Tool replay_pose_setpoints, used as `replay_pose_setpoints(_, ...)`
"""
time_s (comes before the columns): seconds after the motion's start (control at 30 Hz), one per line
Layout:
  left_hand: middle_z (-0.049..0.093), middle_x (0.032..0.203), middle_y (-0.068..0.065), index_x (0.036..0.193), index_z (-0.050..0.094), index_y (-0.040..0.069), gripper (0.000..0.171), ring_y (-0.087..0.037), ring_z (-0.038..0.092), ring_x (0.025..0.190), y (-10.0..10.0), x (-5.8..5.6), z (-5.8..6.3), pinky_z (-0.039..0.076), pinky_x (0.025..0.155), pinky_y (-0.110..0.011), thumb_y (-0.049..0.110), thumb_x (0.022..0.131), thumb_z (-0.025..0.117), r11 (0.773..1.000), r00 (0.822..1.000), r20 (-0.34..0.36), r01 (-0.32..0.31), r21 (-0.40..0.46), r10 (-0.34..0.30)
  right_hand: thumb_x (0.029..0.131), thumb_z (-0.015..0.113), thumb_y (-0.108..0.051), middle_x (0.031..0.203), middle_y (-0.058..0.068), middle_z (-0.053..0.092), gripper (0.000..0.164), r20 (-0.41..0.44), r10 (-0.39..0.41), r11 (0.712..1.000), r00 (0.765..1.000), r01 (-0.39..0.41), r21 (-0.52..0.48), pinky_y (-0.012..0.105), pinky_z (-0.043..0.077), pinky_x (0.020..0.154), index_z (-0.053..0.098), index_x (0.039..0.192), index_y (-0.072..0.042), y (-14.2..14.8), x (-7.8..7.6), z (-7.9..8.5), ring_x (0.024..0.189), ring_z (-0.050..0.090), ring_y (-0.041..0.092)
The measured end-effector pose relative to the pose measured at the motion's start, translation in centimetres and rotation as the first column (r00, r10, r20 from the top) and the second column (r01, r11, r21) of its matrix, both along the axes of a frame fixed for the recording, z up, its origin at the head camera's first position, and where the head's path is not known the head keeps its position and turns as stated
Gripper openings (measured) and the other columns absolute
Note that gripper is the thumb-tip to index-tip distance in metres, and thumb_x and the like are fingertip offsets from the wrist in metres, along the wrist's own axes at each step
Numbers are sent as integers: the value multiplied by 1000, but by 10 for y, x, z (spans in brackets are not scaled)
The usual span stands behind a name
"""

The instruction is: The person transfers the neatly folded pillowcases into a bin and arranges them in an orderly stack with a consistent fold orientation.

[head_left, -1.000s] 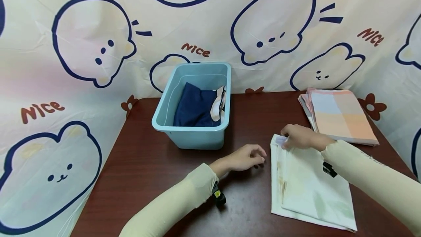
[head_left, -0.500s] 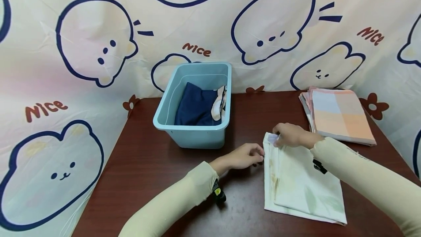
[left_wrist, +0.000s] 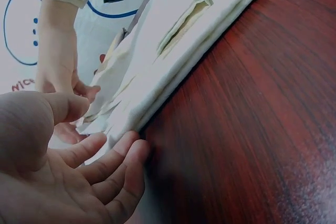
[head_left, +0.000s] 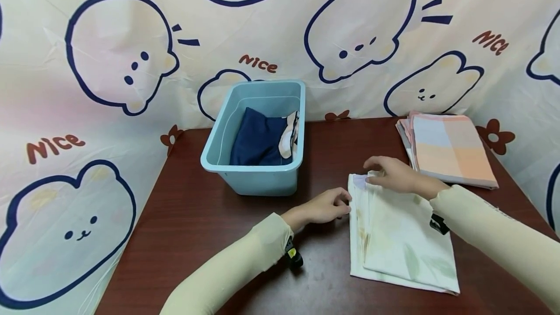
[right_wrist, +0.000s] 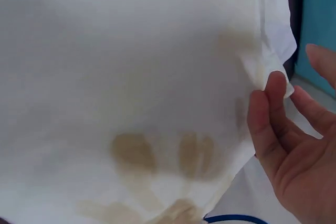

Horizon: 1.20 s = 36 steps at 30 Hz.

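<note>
A folded white cloth (head_left: pixel 407 237) with a faint leaf print lies flat at the right front of the table in the head view. My left hand (head_left: pixel 321 208) is at its left edge, fingers loosely bent; in the left wrist view the fingertips (left_wrist: pixel 137 149) touch the folded edge. My right hand (head_left: pixel 395 175) is over the cloth's far edge near the far left corner. In the right wrist view its thumb stands apart from the fingers (right_wrist: pixel 258 111), which lie against the cloth's edge without pinching it.
A light blue plastic bin (head_left: pixel 251 181) stands at the back of the brown table (head_left: pixel 183 237), holding a navy cloth (head_left: pixel 258 137) and a pale patterned one (head_left: pixel 287 137). A folded plaid cloth (head_left: pixel 450 149) lies at the back right. A printed curtain (head_left: pixel 271 23) hangs behind.
The white cloth has slid left to my left hand, drawn by my right hand. My right hand has since loosened its hold at the far edge. My left hand has barely moved.
</note>
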<state>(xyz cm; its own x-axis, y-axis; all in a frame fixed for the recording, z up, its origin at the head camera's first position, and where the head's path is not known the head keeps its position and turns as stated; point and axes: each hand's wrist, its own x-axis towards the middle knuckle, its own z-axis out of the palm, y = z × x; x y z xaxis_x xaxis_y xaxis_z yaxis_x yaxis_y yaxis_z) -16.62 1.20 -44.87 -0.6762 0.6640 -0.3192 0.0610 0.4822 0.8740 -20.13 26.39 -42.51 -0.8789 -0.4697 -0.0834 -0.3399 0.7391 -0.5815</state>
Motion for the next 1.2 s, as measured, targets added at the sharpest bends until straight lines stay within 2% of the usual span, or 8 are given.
replay_pose_setpoints(0.13, 71, 109, -16, 129, 56, 4, 30, -28, 70, 96, 1, 0, 0, 49, 73, -23, 16, 102, 57, 1000, 1000, 11, -17, 4, 17, 97, 69, -19, 109, 14, 69, 31, 2, -20, 998, 1000, 20, -63, 27, 52, 62, 64, 120, 1, 10, 3, -1, 66, 63, 14)
replay_pose_setpoints(0.3, 70, 109, -16, 128, 56, 4, 30, -31, 70, 97, 2, 0, 1, 49, 73, -23, 16, 101, 58, 999, 999, 2, -32, 3, 32, 99, 66, -17, 107, 15, 68, 26, -4, -43, 994, 999, 42, -101, 26, 47, 52, 65, 118, 0, 19, 10, 1, 51, 54, 10)
replay_pose_setpoints(0.5, 71, 108, -14, 128, 56, 5, 30, -24, 71, 92, 2, 1, 2, 50, 74, -23, 18, 101, 59, 999, 999, -2, -45, -11, 45, 101, 63, -19, 119, 22, 68, 29, 9, -109, 988, 994, 109, -106, 26, 53, 59, 63, 122, 1, 32, 18, 10, 61, 62, 15)
replay_pose_setpoints(0.6, 72, 110, -14, 127, 57, 6, 28, -23, 71, 91, 2, 0, 1, 51, 75, -23, 18, 102, 58, 998, 998, 5, -55, -18, 55, 101, 63, -20, 116, 21, 68, 30, 4, -134, 986, 991, 134, -103, 26, 54, 61, 63, 123, 1, 42, 22, 12, 64, 62, 14)
replay_pose_setpoints(0.83, 73, 115, -18, 126, 57, 6, 25, -27, 74, 89, 4, -2, 0, 52, 72, -22, 17, 103, 57, 997, 996, 40, -76, -1, 76, 101, 63, -17, 102, 14, 68, 25, -15, -163, 984, 987, 161, -73, 25, 50, 55, 64, 118, 1, 67, 34, 12, 60, 52, 6)
replay_pose_setpoints(1.0, 74, 116, -19, 126, 57, 4, 26, -31, 75, 90, 3, -2, -1, 55, 76, -28, 16, 103, 57, 996, 995, 57, -87, 25, 85, 100, 64, -18, 99, 9, 71, 18, -43, -180, 984, 983, 180, -5, 25, 49, 57, 68, 111, -4, 86, 45, 13, 73, 57, -1)
replay_pose_setpoints(1.07, 74, 116, -20, 127, 56, 3, 27, -33, 75, 90, 3, -1, -2, 56, 77, -30, 15, 102, 58, 995, 993, 66, -98, 34, 96, 101, 63, -19, 96, 7, 72, 17, -25, -191, 981, 981, 192, 35, 25, 48, 56, 68, 109, -5, 95, 49, 13, 72, 58, 0)
replay_pose_setpoints(1.2, 74, 115, -20, 134, 51, 5, 34, -31, 74, 88, 3, -3, -3, 56, 76, -30, 17, 103, 57, 992, 989, 92, -121, 40, 117, 104, 58, -26, 84, 2, 72, 23, 66, -220, 968, 973, 209, 141, 27, 44, 52, 64, 101, -3, 112, 56, 13, 59, 53, 7)
